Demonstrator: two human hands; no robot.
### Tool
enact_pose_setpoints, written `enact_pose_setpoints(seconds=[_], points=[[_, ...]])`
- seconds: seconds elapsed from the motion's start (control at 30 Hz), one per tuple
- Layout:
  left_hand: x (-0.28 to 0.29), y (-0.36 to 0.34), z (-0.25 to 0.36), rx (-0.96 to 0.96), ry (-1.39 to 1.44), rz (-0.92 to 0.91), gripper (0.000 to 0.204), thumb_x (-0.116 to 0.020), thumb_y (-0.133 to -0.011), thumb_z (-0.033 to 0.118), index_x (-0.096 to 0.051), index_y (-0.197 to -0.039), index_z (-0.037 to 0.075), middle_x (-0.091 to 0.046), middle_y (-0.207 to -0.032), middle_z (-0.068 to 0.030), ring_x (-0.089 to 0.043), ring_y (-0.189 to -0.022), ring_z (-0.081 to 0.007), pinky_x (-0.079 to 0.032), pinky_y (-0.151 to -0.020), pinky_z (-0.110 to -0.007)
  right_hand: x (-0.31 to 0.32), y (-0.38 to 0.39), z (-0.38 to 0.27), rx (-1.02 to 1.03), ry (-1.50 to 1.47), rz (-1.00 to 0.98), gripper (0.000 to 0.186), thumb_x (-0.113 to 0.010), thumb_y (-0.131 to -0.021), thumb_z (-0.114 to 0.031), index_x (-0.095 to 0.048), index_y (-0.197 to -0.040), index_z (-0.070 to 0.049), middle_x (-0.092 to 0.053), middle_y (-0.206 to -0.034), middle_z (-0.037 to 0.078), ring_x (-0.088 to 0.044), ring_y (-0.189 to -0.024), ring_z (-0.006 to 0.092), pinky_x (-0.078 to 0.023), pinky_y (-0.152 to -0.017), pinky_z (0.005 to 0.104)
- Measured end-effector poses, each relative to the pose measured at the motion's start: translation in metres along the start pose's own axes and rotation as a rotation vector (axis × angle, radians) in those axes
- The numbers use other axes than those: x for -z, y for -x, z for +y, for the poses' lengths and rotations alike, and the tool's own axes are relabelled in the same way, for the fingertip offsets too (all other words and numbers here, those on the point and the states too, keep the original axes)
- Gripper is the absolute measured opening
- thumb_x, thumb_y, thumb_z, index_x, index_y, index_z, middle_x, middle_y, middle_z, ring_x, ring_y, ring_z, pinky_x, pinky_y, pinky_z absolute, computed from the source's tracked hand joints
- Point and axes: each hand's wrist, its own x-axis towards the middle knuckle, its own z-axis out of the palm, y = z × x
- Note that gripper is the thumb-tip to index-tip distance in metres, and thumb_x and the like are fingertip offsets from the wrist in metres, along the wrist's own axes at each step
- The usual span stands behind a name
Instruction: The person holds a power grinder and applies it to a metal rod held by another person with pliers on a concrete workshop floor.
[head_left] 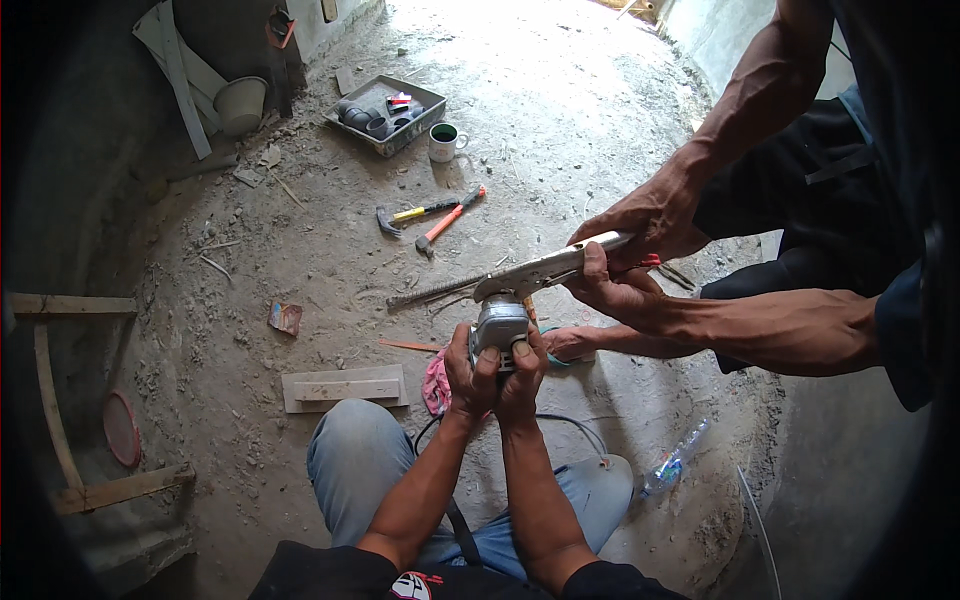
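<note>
My left hand and my right hand are both closed round a silver power tool, thumbs on top, low in the middle of the view. Its head touches or sits just under a long metal bracket with a threaded-looking rod along it. A co-worker's two hands grip the bracket from the right. Behind my hands lie a pink cloth and a black cable. The co-worker's bare foot in a sandal is behind the tool; how the tool meets the bracket is partly hidden.
Two hammers, a mug and a tray of pipe fittings lie ahead on the dusty floor. A float is left of my knee, wooden slats at far left, a bottle at right. The co-worker crouches right.
</note>
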Motion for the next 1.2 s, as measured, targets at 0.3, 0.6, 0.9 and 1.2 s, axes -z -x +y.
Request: enact_pose_setpoints(seconds=[0.3,0.6,0.9,1.2], points=[[0.000,-0.002,0.009,-0.017,0.007,-0.010,0.054,-0.056,-0.080,0.054,-0.052,-0.088,0.000,-0.059,-0.073,-0.0161,-0.057,-0.064,-0.0262,-0.045,-0.060,-0.040,0.003,0.000,0.002,0.006,-0.002,0.007,0.055,-0.062,-0.082,-0.038,-0.057,-0.119,0.003,-0.060,-0.104,0.005,-0.057,-0.090,0.0118,-0.048,-0.079,0.0261],[-0.001,-0.002,0.014,-0.036,0.035,0.011,0.054,-0.057,-0.079,0.053,-0.052,-0.088,0.000,-0.059,-0.074,-0.0166,-0.057,-0.065,-0.0262,-0.045,-0.060,-0.041,-0.002,0.001,0.000,-0.001,-0.011,0.019,0.055,-0.062,-0.081,-0.039,-0.057,-0.118,0.002,-0.060,-0.103,0.005,-0.056,-0.090,0.0118,-0.048,-0.079,0.0262],[-0.002,-0.002,0.009,-0.035,0.018,0.003,0.052,-0.057,-0.078,0.051,-0.051,-0.086,0.000,-0.058,-0.072,-0.0168,-0.056,-0.064,-0.0261,-0.045,-0.059,-0.041,0.002,0.000,0.002,0.000,-0.005,0.015,0.053,-0.061,-0.082,-0.036,-0.057,-0.118,0.003,-0.060,-0.103,0.005,-0.056,-0.090,0.0116,-0.048,-0.079,0.0258],[-0.001,-0.001,0.012,-0.014,0.047,-0.011,0.054,-0.058,-0.079,0.053,-0.051,-0.085,0.000,-0.059,-0.071,-0.0145,-0.056,-0.063,-0.0236,-0.045,-0.059,-0.039,0.000,0.000,0.001,0.006,0.016,0.020,0.053,-0.059,-0.082,-0.035,-0.057,-0.119,0.004,-0.060,-0.104,0.005,-0.056,-0.090,0.0113,-0.048,-0.079,0.0257]])
